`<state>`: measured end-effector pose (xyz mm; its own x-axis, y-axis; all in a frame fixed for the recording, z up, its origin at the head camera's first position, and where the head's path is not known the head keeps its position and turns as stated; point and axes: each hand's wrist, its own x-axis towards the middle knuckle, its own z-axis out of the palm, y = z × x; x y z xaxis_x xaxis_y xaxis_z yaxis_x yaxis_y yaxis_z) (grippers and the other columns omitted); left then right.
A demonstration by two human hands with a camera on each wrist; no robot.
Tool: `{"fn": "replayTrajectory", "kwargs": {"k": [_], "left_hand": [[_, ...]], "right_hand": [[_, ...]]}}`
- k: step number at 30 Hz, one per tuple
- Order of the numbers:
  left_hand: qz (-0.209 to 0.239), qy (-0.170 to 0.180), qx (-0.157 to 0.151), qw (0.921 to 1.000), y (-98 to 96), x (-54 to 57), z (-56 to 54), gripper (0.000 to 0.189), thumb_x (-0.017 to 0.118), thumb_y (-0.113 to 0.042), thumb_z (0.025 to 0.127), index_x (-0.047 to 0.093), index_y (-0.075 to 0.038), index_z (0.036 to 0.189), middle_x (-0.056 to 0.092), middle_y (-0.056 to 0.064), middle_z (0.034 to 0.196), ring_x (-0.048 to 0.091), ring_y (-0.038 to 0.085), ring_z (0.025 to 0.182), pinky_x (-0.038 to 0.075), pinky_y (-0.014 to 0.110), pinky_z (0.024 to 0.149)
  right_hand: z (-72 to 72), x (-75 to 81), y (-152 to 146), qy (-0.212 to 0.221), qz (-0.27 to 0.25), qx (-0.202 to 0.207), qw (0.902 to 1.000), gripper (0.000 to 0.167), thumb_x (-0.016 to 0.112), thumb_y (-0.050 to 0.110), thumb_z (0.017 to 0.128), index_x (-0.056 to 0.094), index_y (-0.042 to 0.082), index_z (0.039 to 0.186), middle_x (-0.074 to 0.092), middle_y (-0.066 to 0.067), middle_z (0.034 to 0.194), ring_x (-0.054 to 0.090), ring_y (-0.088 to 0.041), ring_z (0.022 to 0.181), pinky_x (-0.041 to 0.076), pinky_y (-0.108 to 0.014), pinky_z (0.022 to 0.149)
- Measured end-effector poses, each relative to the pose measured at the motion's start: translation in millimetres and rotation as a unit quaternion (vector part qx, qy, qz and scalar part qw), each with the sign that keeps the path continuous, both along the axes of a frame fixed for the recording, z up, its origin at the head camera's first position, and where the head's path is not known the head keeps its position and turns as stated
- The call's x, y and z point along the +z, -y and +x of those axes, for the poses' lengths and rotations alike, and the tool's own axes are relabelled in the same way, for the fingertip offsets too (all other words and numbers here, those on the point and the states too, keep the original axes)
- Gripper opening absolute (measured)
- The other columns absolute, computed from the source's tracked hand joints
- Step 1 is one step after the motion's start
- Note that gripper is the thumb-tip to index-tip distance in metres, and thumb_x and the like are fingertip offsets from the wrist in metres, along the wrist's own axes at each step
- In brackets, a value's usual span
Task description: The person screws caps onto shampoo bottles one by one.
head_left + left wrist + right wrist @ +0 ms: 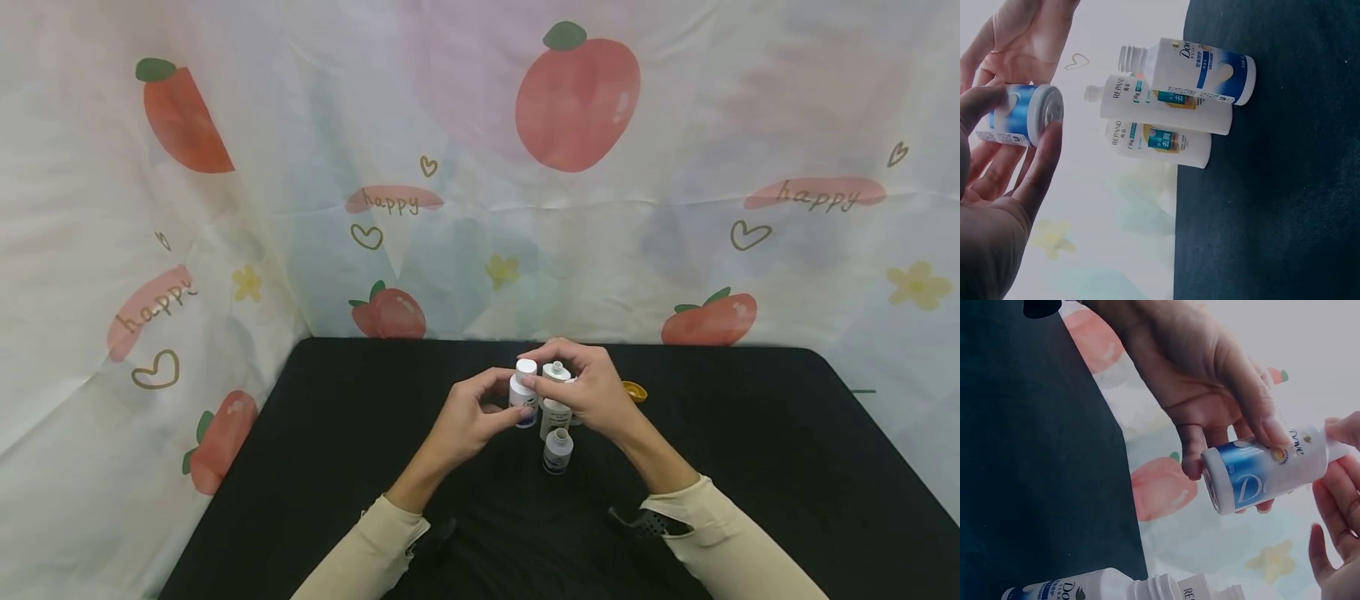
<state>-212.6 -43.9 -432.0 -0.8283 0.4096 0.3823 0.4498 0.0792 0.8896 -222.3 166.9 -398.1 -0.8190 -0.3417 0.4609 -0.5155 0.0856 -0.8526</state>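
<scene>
Up off the black table, my left hand (474, 412) grips a small white-and-blue Dove bottle (523, 402) round its body. The thumb and fingers of my right hand (588, 387) pinch the white cap (527, 366) at its top. In the left wrist view the bottle's base (1052, 112) faces the standing bottles. Nearest to me stands a capless Dove bottle (557, 460), its threaded neck bare. Behind it are two white REPAND bottles (1163, 103), also with bare necks; my right hand partly hides them in the head view.
An orange-yellow cap (634, 391) lies on the black table (750, 467), right of the bottles and behind my right hand. A fruit-patterned white curtain (465, 125) hangs along the table's back and left side.
</scene>
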Motion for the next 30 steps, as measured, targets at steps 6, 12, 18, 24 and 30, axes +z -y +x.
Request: {"fn": "replayTrajectory", "kwargs": {"k": [6,12,18,24,30], "left_hand": [[-0.015,-0.036,0.028,0.9988,-1.7,2.6,3.4,0.041,0.08,-0.014,0.089,0.066,-0.009,0.127,0.072,0.01,0.112,0.071,0.018,0.101,0.062,0.03,0.074],[-0.023,-0.049,0.036,0.9979,-2.8,2.0,3.3,0.042,0.078,-0.013,0.09,0.064,-0.009,0.129,0.07,0.009,0.111,0.07,0.017,0.098,0.062,0.028,0.072],[-0.016,-0.021,0.024,0.9994,0.2,0.2,1.4,0.044,0.079,-0.01,0.089,0.062,-0.008,0.13,0.069,0.009,0.112,0.07,0.02,0.099,0.062,0.031,0.075],[-0.026,0.004,0.017,0.9995,3.9,-0.8,-0.2,0.045,0.079,-0.011,0.09,0.059,-0.009,0.13,0.068,0.007,0.116,0.068,0.018,0.105,0.061,0.029,0.078],[-0.031,0.019,0.005,0.9993,4.3,-2.0,-1.1,0.044,0.078,-0.013,0.091,0.059,-0.01,0.13,0.067,0.009,0.119,0.068,0.02,0.107,0.061,0.03,0.081]], "right_hand": [[-0.1,-1.1,0.5,-0.004,-0.004,-0.012,0.9999,0.025,0.077,-0.002,0.087,0.075,0.005,0.11,0.07,-0.009,0.105,0.065,-0.026,0.088,0.059,-0.031,0.071],[-0.7,0.1,0.2,-0.001,0.012,-0.014,0.9998,0.026,0.075,0.0,0.09,0.074,0.008,0.114,0.069,-0.009,0.112,0.064,-0.021,0.092,0.059,-0.032,0.074],[-1.2,3.2,0.2,-0.002,0.044,-0.012,0.999,0.027,0.077,0.005,0.09,0.074,0.013,0.115,0.068,-0.005,0.115,0.061,-0.019,0.098,0.057,-0.036,0.079],[-1.3,2.6,-0.4,-0.001,0.068,-0.007,0.9976,0.027,0.076,0.007,0.091,0.074,0.015,0.116,0.068,-0.002,0.116,0.06,-0.022,0.105,0.054,-0.046,0.086],[-0.5,3.3,-0.8,0.016,0.074,-0.003,0.9972,0.024,0.077,0.012,0.092,0.074,0.017,0.115,0.067,0.0,0.116,0.06,-0.021,0.105,0.055,-0.043,0.084]]}}
